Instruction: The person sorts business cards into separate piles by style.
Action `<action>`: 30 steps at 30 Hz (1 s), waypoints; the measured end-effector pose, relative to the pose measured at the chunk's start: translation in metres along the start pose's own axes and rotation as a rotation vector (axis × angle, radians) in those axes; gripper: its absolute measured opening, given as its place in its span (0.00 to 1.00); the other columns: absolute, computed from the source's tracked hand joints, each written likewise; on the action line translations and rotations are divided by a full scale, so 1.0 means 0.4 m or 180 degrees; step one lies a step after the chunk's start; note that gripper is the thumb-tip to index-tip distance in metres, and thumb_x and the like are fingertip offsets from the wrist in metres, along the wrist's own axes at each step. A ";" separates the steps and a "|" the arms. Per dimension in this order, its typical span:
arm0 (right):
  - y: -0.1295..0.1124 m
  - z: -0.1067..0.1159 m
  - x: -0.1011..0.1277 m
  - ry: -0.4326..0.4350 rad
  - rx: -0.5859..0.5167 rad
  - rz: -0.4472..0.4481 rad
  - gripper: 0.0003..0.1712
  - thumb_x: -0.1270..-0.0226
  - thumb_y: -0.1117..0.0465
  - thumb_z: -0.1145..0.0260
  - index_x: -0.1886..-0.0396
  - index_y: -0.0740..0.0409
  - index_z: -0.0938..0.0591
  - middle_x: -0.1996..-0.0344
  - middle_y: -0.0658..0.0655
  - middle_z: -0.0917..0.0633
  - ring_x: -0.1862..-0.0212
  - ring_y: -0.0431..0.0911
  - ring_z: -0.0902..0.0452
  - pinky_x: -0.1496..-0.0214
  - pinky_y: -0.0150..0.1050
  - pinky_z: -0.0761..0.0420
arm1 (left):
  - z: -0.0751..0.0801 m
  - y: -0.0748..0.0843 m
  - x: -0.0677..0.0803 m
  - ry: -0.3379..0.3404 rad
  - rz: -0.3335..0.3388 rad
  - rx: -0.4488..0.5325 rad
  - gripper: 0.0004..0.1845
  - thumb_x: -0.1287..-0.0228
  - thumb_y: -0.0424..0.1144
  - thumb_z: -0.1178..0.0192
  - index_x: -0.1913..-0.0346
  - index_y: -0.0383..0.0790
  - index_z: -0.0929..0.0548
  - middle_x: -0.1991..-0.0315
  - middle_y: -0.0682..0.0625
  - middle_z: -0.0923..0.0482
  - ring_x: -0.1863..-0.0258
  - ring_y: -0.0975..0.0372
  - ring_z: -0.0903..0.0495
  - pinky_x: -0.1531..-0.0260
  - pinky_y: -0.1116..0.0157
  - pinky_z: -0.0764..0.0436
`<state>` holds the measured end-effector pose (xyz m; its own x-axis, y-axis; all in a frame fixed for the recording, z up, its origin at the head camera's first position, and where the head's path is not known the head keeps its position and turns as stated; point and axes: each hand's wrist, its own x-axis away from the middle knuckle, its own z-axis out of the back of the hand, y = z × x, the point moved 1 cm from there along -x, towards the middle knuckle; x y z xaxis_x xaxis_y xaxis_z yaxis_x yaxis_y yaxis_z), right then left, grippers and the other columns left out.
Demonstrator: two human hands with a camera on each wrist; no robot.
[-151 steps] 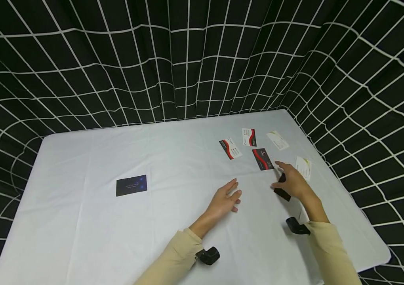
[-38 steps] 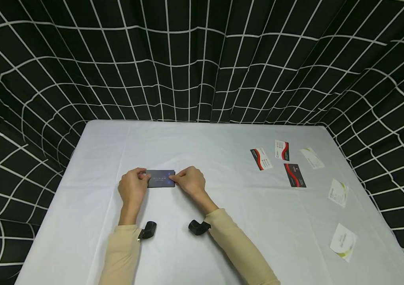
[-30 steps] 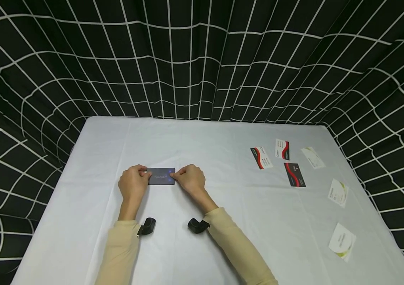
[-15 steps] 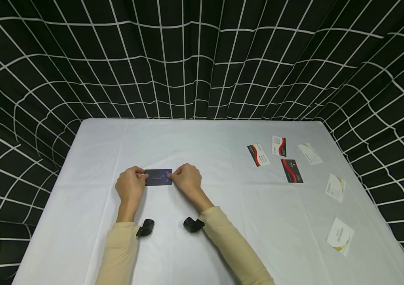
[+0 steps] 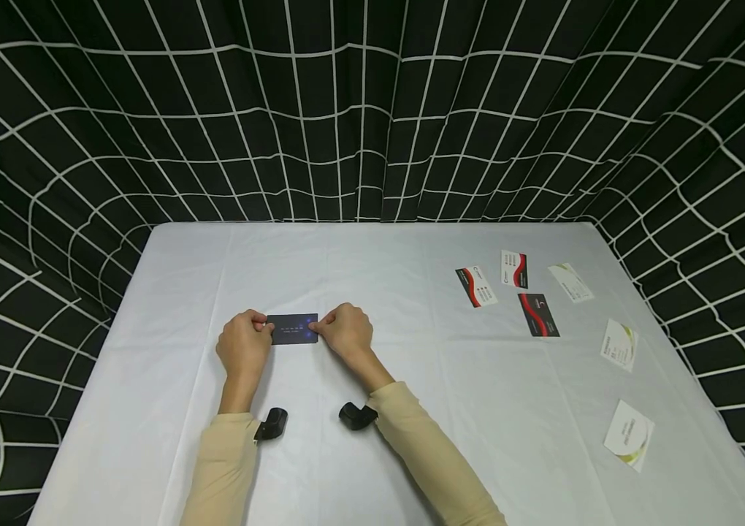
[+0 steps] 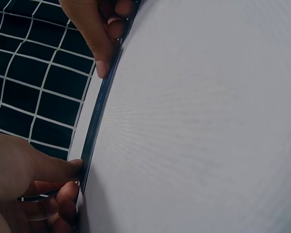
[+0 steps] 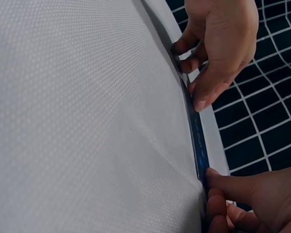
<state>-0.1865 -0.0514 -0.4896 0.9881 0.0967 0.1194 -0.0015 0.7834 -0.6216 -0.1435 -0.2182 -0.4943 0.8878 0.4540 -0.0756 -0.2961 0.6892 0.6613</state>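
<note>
Fingers (image 5: 266, 328) of both hands pinch the dark card (image 5: 292, 329).

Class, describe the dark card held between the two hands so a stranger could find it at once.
On the white table, look left of centre, far from the cluster of cards near the right edge. There the left hand and right hand pinch the short ends of the dark card. It alone is navy with bluish specks, without red or green.

Bright, even overhead light; soft shadows under the fingers (image 5: 261, 329). Head view bows the backdrop (image 5: 372, 109) at its edges. Wrist views blur beside the fingertips.
</note>
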 end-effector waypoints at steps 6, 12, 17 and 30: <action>0.001 0.000 -0.002 0.0000 0.0009 -0.0009 0.15 0.46 0.46 0.24 0.80 0.52 0.10 0.78 0.50 0.12 0.80 0.40 0.25 0.78 0.35 0.28 | 0.001 0.001 0.003 0.0029 -0.0009 0.0079 0.05 0.43 0.31 0.33 0.64 0.33 0.14 0.74 0.44 0.18 0.72 0.48 0.20 0.71 0.50 0.26; 0.013 0.008 -0.002 -0.0182 -0.0285 0.0014 0.15 0.42 0.48 0.26 0.77 0.55 0.10 0.86 0.51 0.16 0.86 0.38 0.30 0.83 0.30 0.36 | -0.001 -0.003 0.002 0.0007 -0.0022 0.0118 0.08 0.37 0.33 0.38 0.59 0.31 0.15 0.72 0.42 0.19 0.71 0.48 0.20 0.71 0.50 0.26; 0.027 0.026 0.007 -0.0088 -0.0767 0.0013 0.15 0.40 0.50 0.28 0.74 0.57 0.10 0.87 0.48 0.18 0.85 0.37 0.32 0.81 0.30 0.37 | 0.003 0.031 0.010 0.0091 -0.0158 0.0319 0.08 0.35 0.32 0.39 0.59 0.31 0.15 0.71 0.40 0.18 0.71 0.48 0.20 0.71 0.51 0.26; 0.197 0.224 0.001 0.0887 -0.0291 -0.0233 0.16 0.44 0.54 0.25 0.59 0.59 0.12 0.68 0.56 0.13 0.65 0.50 0.17 0.65 0.45 0.21 | -0.144 0.274 0.032 -0.0555 -0.1022 0.0873 0.09 0.36 0.33 0.36 0.55 0.34 0.15 0.67 0.45 0.16 0.74 0.57 0.20 0.73 0.60 0.24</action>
<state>-0.1999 0.0654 -0.4694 0.9892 -0.1400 -0.0427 0.0726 0.7224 -0.6877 -0.1848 -0.1042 -0.4659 0.9724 0.1238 -0.1978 0.0871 0.5938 0.7999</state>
